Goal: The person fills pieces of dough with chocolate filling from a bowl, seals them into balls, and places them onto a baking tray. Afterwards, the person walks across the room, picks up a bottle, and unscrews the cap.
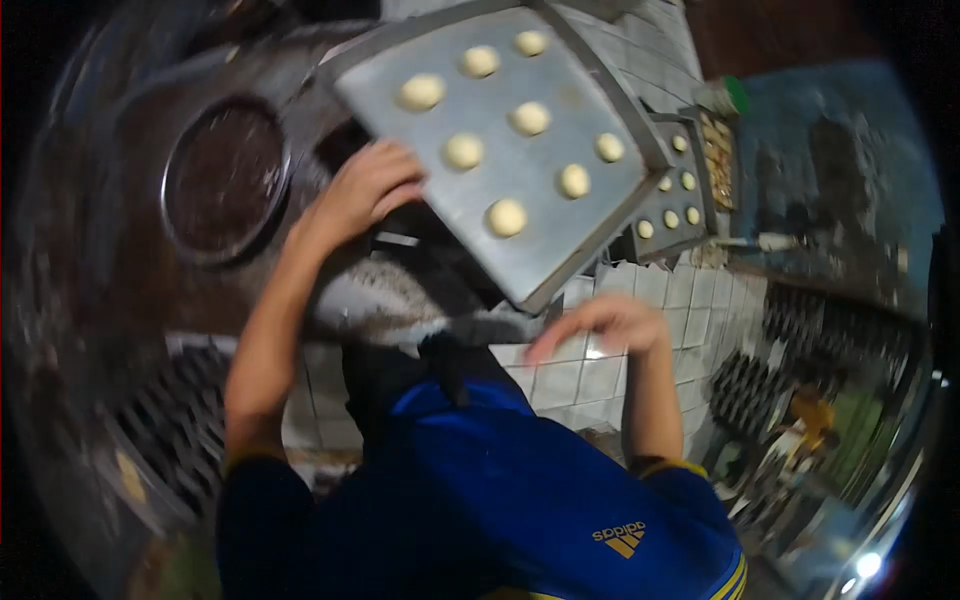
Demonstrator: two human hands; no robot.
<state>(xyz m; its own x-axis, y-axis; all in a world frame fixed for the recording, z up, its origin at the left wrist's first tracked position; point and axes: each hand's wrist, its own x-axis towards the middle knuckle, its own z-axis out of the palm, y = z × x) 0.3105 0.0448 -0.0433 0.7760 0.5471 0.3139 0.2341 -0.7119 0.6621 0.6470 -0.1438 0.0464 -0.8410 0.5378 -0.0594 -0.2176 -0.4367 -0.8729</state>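
A metal baking tray (560, 230) lies tilted across the upper middle of the view, with several pale round dough balls (463, 151) spaced out on its flat surface. My left hand (375, 185) is closed over the tray's left edge, some of its fingers hidden. Below the tray's near right edge, apart from it, my right hand (610, 325) hangs over the tiled floor. It is blurred by motion, its fingers loosely stretched toward the left, and nothing shows in it.
A round dark pan with a shiny rim (168, 215) sits on the dark worktop at left. Beyond the tray on the right stands a second tray (668, 215) with smaller dough balls. Near it are a green-lidded container (738, 96) and stacked dark racks (750, 390).
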